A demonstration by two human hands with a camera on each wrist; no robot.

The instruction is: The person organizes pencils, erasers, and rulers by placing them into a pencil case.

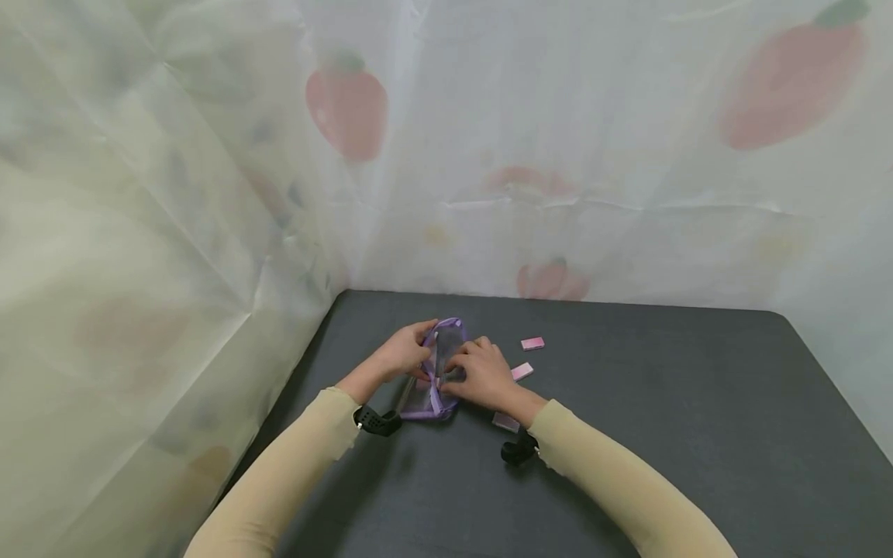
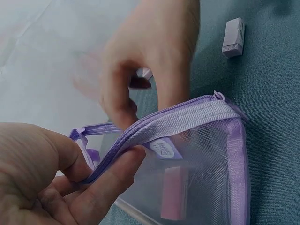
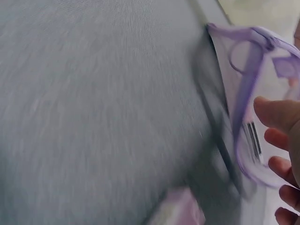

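Pouch (image 1: pixel 438 372) held lengthwise, running away from person.

The person wears 2 long sleeves in a soft tan colour. The left sleeve (image 1: pixel 279 480) and the right sleeve (image 1: pixel 621 488) fit close and reach down to the wrists. A black strap with little holes (image 1: pixel 377 421) goes round the wrist at the end of the left sleeve. A black strap (image 1: pixel 518 449) sits at the end of the right sleeve. Both hands are bare.
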